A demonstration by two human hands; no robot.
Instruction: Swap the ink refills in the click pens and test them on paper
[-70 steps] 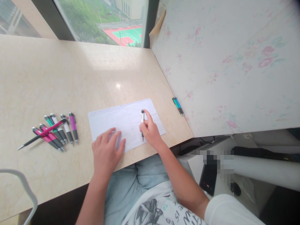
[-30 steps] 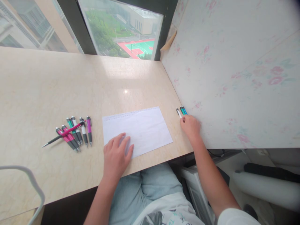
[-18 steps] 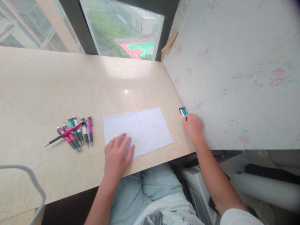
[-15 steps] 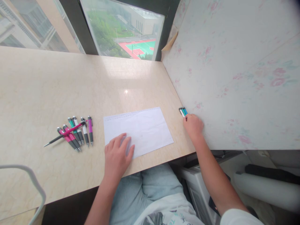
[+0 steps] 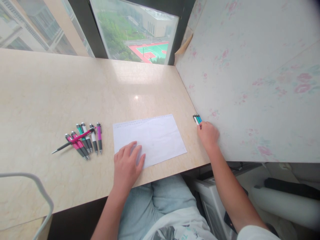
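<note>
My left hand (image 5: pixel 127 165) lies flat with fingers spread on the near left corner of a white sheet of paper (image 5: pixel 152 136) on the beige table (image 5: pixel 62 93). My right hand (image 5: pixel 208 135) rests at the table's right edge against the flowered wall, its fingers curled over the lower ends of a small row of pens (image 5: pixel 197 118): a white one beside a green and a blue one. Only the pens' upper ends show past the fingers.
Several pens (image 5: pixel 85 140) in pink, green, white and purple lie in a loose bunch left of the paper. The flowered wall panel (image 5: pixel 250 73) bounds the table on the right. A window (image 5: pixel 135 30) lies beyond the far edge. A grey curved bar (image 5: pixel 37 186) sits at lower left.
My right hand carried the white pen from the paper to the right edge and laid it beside the green and blue pens. The left hand stayed on the paper.
</note>
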